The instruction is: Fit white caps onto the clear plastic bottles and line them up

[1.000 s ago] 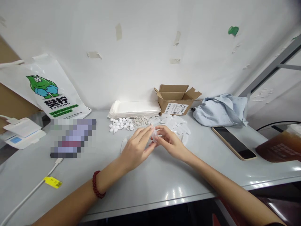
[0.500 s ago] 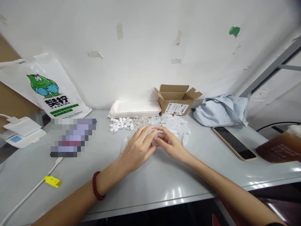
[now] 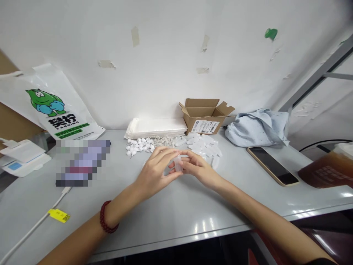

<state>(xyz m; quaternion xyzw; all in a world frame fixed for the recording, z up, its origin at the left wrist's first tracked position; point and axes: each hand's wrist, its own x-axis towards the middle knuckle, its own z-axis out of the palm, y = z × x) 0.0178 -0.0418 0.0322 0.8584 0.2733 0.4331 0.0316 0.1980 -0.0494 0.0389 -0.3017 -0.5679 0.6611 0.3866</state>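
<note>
Between my two hands, above the table, is a small translucent plastic piece [image 3: 178,164], roughly tube-shaped and held upright. My left hand [image 3: 154,170] has its fingertips at the top of the piece and its thumb at the bottom. From the other side, my right hand [image 3: 203,171] pinches it with the thumb in front and fingers behind. Just beyond the hands lie small white caps [image 3: 139,145], a tangle of pale string [image 3: 164,141] and a heap of similar translucent pieces [image 3: 205,144]. Some clear plastic lies partly hidden behind my hands.
Against the wall stand a stack of white flat packets [image 3: 157,127] and an open cardboard box [image 3: 202,121]. A blue cloth bag [image 3: 255,129], phone [image 3: 271,165] and drink cup [image 3: 327,171] are right. A blurred-out device [image 3: 85,163] and printed white bag [image 3: 63,106] are left.
My left hand has opened out and shifted slightly left, so the plastic piece shows more fully between the hands. The view has shifted slightly.
</note>
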